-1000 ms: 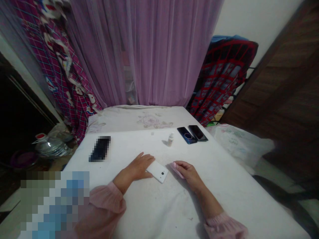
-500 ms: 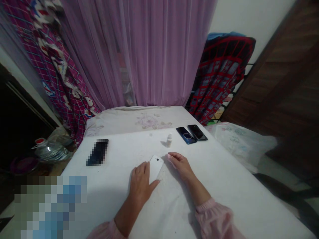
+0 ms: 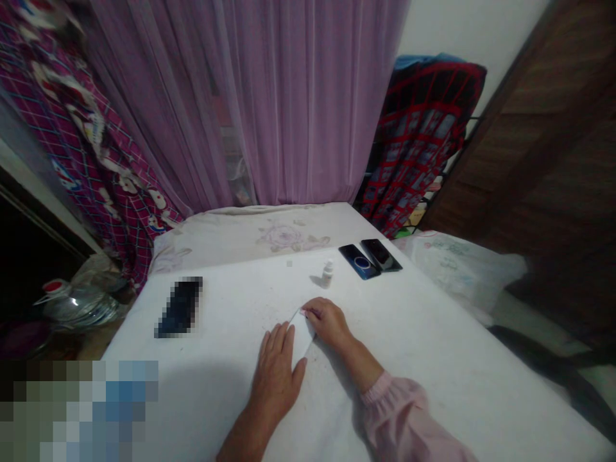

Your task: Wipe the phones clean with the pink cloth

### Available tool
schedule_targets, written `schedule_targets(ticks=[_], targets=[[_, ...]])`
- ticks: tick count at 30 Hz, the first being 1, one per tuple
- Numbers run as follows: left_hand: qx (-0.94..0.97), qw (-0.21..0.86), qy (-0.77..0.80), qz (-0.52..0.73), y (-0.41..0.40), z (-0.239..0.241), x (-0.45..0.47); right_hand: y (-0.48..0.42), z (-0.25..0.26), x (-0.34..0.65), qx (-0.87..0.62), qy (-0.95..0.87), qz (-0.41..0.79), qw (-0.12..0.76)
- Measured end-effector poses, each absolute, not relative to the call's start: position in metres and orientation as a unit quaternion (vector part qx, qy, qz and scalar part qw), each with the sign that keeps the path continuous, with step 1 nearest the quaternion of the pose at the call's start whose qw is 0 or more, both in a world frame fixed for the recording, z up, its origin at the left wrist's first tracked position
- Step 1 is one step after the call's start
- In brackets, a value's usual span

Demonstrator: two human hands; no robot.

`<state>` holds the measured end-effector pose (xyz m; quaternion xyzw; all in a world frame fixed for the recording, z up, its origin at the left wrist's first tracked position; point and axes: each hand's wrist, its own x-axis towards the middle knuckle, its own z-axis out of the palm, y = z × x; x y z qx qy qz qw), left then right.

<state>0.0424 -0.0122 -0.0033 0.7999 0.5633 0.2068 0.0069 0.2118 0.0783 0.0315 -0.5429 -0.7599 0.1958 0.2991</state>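
Note:
A white phone (image 3: 301,332) lies back-up on the white table cover (image 3: 433,359). My left hand (image 3: 278,371) rests flat on its near end, fingers stretched out and together. My right hand (image 3: 327,321) presses on the phone's far end with fingers curled over a small pink cloth, of which only a sliver shows. A small white bottle (image 3: 328,272) stands just beyond the hands.
Two dark phones (image 3: 368,258) lie side by side at the far right of the table. A blurred dark phone (image 3: 179,307) lies at the left. A purple curtain (image 3: 269,102) hangs behind; a white bag (image 3: 457,269) sits at the right.
The white phone was turned to point away from me. My left hand drew back onto its near end. My right hand with the pink cloth moved left onto the phone's far end.

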Motion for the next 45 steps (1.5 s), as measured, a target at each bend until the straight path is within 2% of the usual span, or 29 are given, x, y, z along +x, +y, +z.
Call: schedule_targets(ticks=[4,12,22,31,40,45], targets=[[0.795,0.017,0.568,0.211,-0.013,-0.003,0.045,0.082,0.034,0.206,-0.548,-0.755,0.194,0.303],[0.791,0.017,0.57,0.22,-0.014,-0.002,0.047,0.057,0.022,0.235,-0.526,-0.739,0.204,0.368],[0.798,0.019,0.564,0.213,-0.013,-0.001,0.046,0.083,0.028,0.205,-0.54,-0.746,0.204,0.331],[0.796,0.021,0.57,0.203,-0.014,0.005,0.049,0.051,0.012,0.237,-0.543,-0.73,0.173,0.377],[0.797,0.019,0.57,0.201,-0.013,0.002,0.048,0.075,0.019,0.211,-0.553,-0.739,0.158,0.352],[0.798,0.014,0.565,0.208,-0.013,0.002,0.048,0.061,0.015,0.221,-0.558,-0.722,0.167,0.374]])
